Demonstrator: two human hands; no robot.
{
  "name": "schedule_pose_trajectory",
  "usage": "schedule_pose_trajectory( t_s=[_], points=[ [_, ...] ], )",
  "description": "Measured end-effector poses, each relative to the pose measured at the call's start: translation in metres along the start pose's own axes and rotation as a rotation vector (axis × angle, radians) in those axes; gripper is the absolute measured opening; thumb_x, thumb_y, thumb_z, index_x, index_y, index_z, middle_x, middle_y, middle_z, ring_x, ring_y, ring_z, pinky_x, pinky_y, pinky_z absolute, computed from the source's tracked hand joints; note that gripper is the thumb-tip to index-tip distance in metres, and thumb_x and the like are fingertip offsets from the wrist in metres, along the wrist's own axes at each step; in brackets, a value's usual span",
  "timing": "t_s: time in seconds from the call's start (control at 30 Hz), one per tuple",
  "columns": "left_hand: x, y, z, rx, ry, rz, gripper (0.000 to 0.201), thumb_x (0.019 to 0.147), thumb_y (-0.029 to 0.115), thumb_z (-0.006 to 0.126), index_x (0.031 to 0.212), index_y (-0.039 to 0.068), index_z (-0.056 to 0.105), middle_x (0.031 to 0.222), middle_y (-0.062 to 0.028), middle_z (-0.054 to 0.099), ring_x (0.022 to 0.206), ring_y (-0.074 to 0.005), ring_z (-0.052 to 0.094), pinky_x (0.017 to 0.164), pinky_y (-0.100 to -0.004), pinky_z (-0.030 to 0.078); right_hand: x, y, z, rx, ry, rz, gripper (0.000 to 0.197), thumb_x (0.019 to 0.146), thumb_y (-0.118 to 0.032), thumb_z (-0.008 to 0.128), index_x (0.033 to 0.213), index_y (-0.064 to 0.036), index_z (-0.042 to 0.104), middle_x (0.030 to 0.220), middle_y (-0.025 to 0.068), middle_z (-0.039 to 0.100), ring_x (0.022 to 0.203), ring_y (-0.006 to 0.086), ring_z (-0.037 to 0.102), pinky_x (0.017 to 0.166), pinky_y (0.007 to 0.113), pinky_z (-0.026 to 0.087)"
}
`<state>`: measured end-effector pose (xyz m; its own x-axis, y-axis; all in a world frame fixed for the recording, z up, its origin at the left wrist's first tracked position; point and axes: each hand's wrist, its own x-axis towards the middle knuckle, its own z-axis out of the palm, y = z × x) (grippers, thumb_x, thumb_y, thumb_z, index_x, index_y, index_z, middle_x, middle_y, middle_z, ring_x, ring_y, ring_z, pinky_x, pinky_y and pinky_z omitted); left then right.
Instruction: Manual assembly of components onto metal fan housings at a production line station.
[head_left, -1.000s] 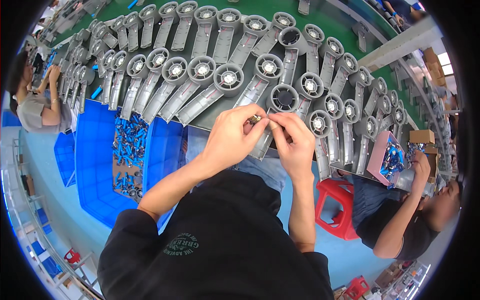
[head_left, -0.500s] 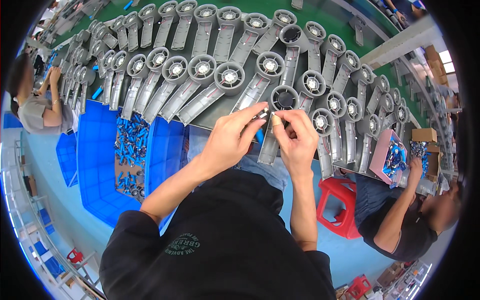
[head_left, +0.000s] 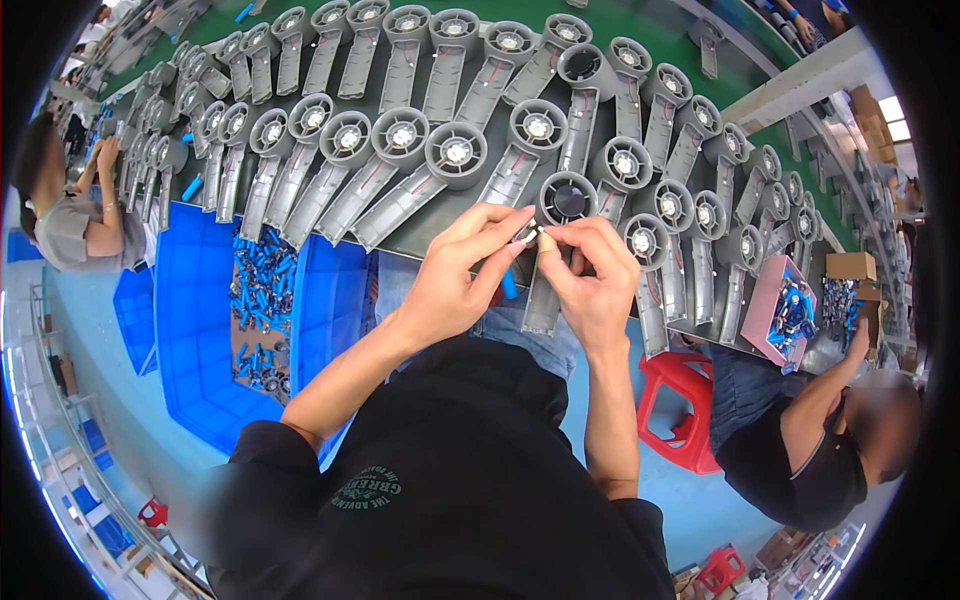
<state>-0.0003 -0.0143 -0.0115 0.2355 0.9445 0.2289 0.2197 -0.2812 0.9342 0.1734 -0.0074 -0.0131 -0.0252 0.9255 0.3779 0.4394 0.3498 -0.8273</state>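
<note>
My left hand [head_left: 458, 268] is closed, its thumb and fingertips pinching a small circuit board [head_left: 526, 233]. A blue cylindrical battery [head_left: 510, 285] hangs just below those fingers. Close against it, my right hand [head_left: 594, 282] is closed in a pinch on a tiny whitish piece, apparently a wire connector, mostly covered by the fingertips. The two pinches nearly meet. Right behind them lies a grey handheld-fan shell [head_left: 541, 308] with a black fan disc [head_left: 569, 201] in its round head; its handle runs toward me between my hands.
Rows of grey fan shells [head_left: 457, 152] cover the bench. Blue bins [head_left: 195, 340] at left flank a heap of blue batteries [head_left: 262, 285]. At right, a co-worker [head_left: 800, 440] sits near a pink box [head_left: 768, 310] of batteries and a red stool [head_left: 665, 410]. Another person [head_left: 85, 215] works far left.
My fingertips have drawn together, bringing the circuit board up to the whitish piece. The battery has swung slightly left. The right-hand co-worker's arm has moved outward toward the cardboard boxes.
</note>
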Motion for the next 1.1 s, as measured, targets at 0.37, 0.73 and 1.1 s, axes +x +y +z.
schedule_pose_trajectory(
  t_s=[0.37,0.73,1.1],
  points=[
    [0.003,-0.005,-0.007,-0.028,-0.118,0.018,0.041,0.093,-0.005,0.056,0.134,-0.002,0.057,0.12,-0.0142,0.059,0.101,-0.0199,0.062,0.085,-0.0283,0.05,0.004,0.002,-0.001,0.01,-0.013,-0.015,0.012,0.077,0.003,0.075,0.088,0.0002,0.072,0.081,0.0026,0.064,0.055,0.0051,0.044,0.048,0.022,0.034],
    [0.006,0.0,-0.009,0.073,-0.111,0.074,0.04,0.094,-0.005,0.054,0.134,-0.002,0.057,0.118,-0.0144,0.06,0.094,-0.0203,0.061,0.077,-0.0283,0.048,0.007,0.0,-0.001,-0.014,-0.011,-0.038,0.012,0.077,0.001,0.075,0.088,-0.0006,0.072,0.079,0.0034,0.064,0.053,0.0066,0.045,0.048,0.024,0.035],
    [0.007,-0.003,-0.011,0.043,-0.129,0.058,0.038,0.094,-0.002,0.054,0.132,-0.004,0.057,0.112,-0.016,0.064,0.09,-0.0222,0.063,0.078,-0.0291,0.049,0.006,0.001,0.001,0.045,0.003,-0.024,0.012,0.078,0.004,0.075,0.089,0.0018,0.07,0.082,0.0053,0.064,0.058,0.0074,0.051,0.051,0.023,0.04]
  ],
)
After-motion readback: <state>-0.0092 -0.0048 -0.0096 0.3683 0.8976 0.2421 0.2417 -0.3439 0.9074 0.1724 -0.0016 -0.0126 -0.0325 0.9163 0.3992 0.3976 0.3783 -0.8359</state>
